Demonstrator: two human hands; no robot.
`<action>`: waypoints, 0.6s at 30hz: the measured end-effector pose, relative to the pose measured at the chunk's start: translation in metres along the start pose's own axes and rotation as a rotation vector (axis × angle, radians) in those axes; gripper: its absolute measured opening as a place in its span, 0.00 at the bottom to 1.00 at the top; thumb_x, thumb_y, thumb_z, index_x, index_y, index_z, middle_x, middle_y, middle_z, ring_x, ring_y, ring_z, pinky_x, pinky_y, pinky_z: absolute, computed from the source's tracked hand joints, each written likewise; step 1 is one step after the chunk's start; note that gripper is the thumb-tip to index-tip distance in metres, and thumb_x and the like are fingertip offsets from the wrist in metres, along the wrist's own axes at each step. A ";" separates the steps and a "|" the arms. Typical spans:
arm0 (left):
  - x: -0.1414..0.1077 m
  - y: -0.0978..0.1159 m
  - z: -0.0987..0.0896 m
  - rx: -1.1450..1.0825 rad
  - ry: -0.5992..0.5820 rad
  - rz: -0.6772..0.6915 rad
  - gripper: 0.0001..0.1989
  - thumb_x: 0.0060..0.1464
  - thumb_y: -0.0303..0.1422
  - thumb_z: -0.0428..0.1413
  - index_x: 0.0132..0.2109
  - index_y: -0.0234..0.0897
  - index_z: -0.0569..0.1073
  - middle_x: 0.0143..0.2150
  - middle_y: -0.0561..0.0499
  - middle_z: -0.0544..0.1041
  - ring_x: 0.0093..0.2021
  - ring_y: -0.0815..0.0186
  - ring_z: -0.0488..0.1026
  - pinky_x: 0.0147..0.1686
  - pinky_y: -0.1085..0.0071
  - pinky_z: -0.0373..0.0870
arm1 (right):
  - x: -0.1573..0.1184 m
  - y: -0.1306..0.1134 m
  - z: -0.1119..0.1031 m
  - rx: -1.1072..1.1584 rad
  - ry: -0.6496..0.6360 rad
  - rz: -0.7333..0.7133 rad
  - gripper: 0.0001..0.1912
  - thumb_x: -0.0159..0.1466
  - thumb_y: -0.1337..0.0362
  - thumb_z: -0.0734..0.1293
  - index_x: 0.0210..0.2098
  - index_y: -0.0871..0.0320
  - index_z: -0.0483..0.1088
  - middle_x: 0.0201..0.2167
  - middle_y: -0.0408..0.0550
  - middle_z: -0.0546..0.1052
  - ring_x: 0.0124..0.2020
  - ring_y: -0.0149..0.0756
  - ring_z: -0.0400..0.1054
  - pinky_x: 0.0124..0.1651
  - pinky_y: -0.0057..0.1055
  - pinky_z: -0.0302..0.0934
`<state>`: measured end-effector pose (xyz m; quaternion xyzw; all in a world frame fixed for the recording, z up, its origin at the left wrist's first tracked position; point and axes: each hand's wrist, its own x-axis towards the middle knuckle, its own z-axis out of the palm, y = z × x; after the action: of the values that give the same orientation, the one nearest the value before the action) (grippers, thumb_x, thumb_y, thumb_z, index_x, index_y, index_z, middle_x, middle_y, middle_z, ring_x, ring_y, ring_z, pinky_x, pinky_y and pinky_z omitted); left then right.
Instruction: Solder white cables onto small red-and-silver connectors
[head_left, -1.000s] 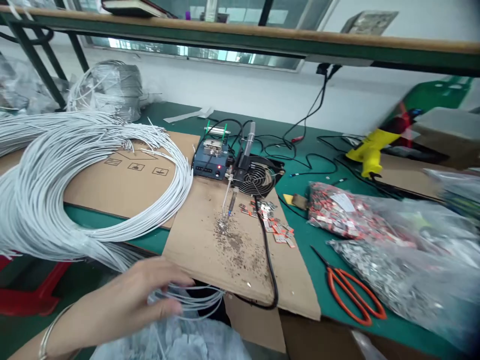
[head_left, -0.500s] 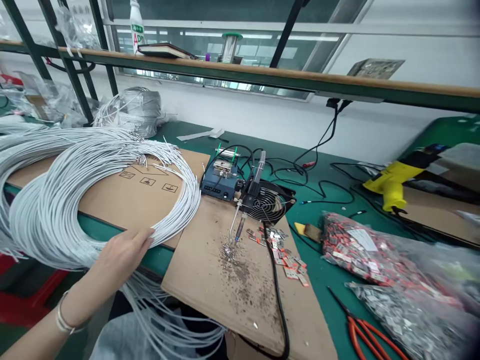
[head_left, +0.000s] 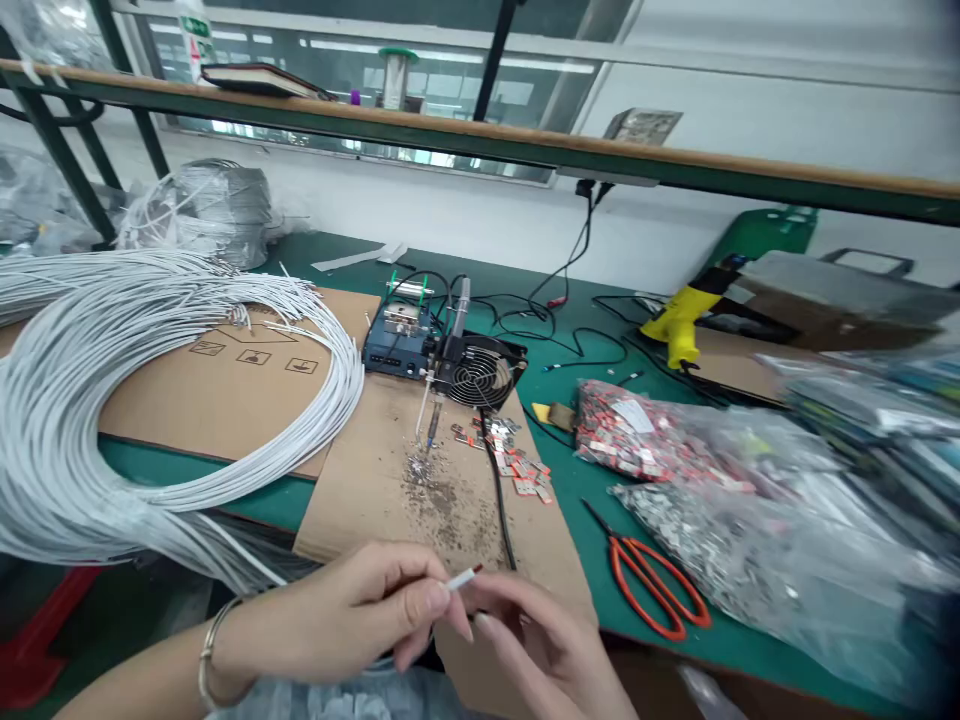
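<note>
A white cable (head_left: 462, 578) with a small reddish-brown tip is pinched between the thumb and fingers of my left hand (head_left: 367, 610), low in the middle of the view. Beside that tip is my right hand (head_left: 544, 640). Its thumb and forefinger are curved and a little apart, and whether the forefinger touches the cable I cannot tell. On the left lies a big coil of white cables (head_left: 67, 400), partly over a cardboard sheet (head_left: 172, 410). Ahead of my hands, a soldering iron (head_left: 434, 420) is held in a stand over bits of solder.
A blue soldering unit (head_left: 396, 352) and a black fan (head_left: 480, 370) stand behind. Small metal pieces (head_left: 525, 470) lie on cardboard. To the right are orange-handled scissors (head_left: 652, 585), bags of parts (head_left: 622, 430) and a yellow heat gun (head_left: 679, 325). A shelf (head_left: 450, 125) crosses above.
My left hand has left the cable coil and now pinches one cable end in front of me. The right hand has come into view beside it. The view has turned to the right.
</note>
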<state>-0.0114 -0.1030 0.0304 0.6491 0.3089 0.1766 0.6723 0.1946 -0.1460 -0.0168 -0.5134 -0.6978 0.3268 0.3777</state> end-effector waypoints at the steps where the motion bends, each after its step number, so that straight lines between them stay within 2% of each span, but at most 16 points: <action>1: 0.004 -0.007 0.005 -0.041 0.009 -0.035 0.15 0.60 0.40 0.43 0.37 0.33 0.66 0.20 0.58 0.63 0.19 0.76 0.54 0.19 0.81 0.52 | 0.005 -0.004 0.006 0.081 0.042 0.010 0.10 0.60 0.61 0.64 0.40 0.55 0.71 0.31 0.49 0.77 0.29 0.37 0.69 0.31 0.30 0.64; 5: 0.002 -0.029 0.010 -0.125 -0.003 -0.154 0.15 0.58 0.44 0.43 0.37 0.35 0.62 0.21 0.57 0.69 0.12 0.79 0.54 0.10 0.83 0.47 | 0.015 -0.014 0.019 0.301 0.051 0.039 0.06 0.58 0.62 0.65 0.30 0.58 0.71 0.20 0.44 0.73 0.21 0.31 0.61 0.24 0.26 0.57; 8: -0.005 -0.031 0.011 -0.095 0.013 -0.183 0.16 0.58 0.44 0.44 0.38 0.34 0.64 0.24 0.55 0.71 0.13 0.79 0.60 0.12 0.84 0.52 | 0.014 -0.014 0.021 0.353 0.041 0.103 0.05 0.56 0.63 0.66 0.26 0.59 0.70 0.17 0.42 0.67 0.20 0.30 0.58 0.23 0.26 0.53; 13: -0.006 -0.034 0.017 -0.043 0.130 -0.087 0.12 0.54 0.40 0.52 0.34 0.33 0.68 0.24 0.57 0.66 0.20 0.76 0.63 0.20 0.82 0.59 | 0.011 -0.016 0.023 0.448 -0.012 0.119 0.05 0.54 0.66 0.65 0.23 0.58 0.64 0.18 0.40 0.63 0.19 0.30 0.54 0.22 0.27 0.50; 18: -0.005 -0.046 0.021 0.004 0.225 0.023 0.12 0.55 0.38 0.51 0.32 0.33 0.69 0.21 0.57 0.64 0.20 0.75 0.63 0.22 0.79 0.60 | 0.011 -0.019 0.027 0.456 0.021 0.108 0.06 0.54 0.67 0.64 0.22 0.57 0.63 0.16 0.38 0.60 0.19 0.29 0.52 0.21 0.26 0.49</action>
<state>-0.0093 -0.1269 -0.0147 0.6301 0.3754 0.2554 0.6300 0.1600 -0.1417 -0.0119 -0.4548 -0.5733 0.4904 0.4732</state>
